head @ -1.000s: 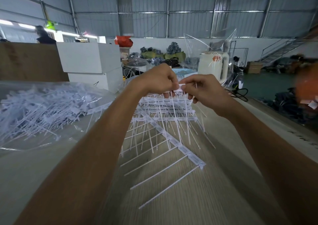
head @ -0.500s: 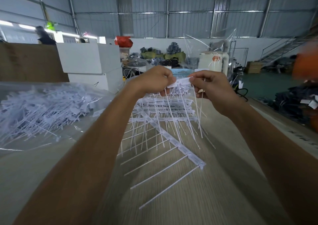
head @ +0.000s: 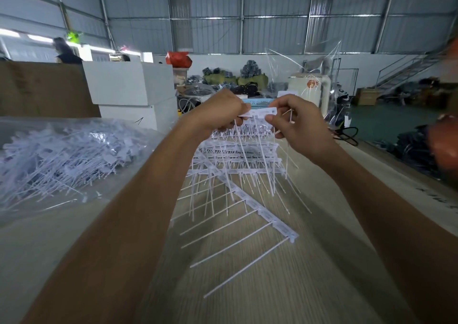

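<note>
Left hand (head: pixel 223 111) and right hand (head: pixel 297 122) pinch a tag strip (head: pixel 262 112) between them, apparently mid-separation; the next move likely calls for twisting one tag free.

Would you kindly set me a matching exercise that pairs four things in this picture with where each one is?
Things:
1. short tag strip
2. clear bag of loose ties
3. long tag strip
4. red bag

Places:
A. lying diagonally on the wooden table
B. at the left of the view
C. pinched between the left hand and the right hand
D. in the background, beside the white boxes

Pairs: 1-C, 2-B, 3-A, 4-D.
</note>
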The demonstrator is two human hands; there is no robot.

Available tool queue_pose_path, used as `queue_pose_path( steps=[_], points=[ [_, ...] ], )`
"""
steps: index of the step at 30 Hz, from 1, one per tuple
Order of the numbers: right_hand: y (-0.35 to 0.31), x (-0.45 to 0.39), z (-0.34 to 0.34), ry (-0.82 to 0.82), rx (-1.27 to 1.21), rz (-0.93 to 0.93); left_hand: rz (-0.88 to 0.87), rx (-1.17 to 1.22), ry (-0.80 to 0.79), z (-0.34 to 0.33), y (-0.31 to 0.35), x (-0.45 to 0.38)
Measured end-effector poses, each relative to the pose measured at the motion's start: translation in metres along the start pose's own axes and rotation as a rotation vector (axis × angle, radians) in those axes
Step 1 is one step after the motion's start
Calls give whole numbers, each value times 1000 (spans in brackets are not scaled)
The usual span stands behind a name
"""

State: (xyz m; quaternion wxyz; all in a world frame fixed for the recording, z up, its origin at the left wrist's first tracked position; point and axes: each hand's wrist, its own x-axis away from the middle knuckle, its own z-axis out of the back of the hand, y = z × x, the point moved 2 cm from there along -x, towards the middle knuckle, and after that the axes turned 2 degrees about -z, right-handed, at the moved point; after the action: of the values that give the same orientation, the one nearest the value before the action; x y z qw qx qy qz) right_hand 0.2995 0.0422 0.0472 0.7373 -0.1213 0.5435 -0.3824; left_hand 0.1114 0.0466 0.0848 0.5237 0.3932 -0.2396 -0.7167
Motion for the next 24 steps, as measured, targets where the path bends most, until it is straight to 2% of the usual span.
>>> queue_pose_path(
  steps=[3, 9, 24],
  points=[
    [0, 1, -4, 18, 39, 37, 39, 47, 14, -1, -2, -1],
    [-6, 4, -6, 67, 259, 234, 88, 122, -5, 0, -3, -1],
    [-15, 19, -5, 109, 516, 355, 122, 252, -109, -6, -8, 0]
  ],
)
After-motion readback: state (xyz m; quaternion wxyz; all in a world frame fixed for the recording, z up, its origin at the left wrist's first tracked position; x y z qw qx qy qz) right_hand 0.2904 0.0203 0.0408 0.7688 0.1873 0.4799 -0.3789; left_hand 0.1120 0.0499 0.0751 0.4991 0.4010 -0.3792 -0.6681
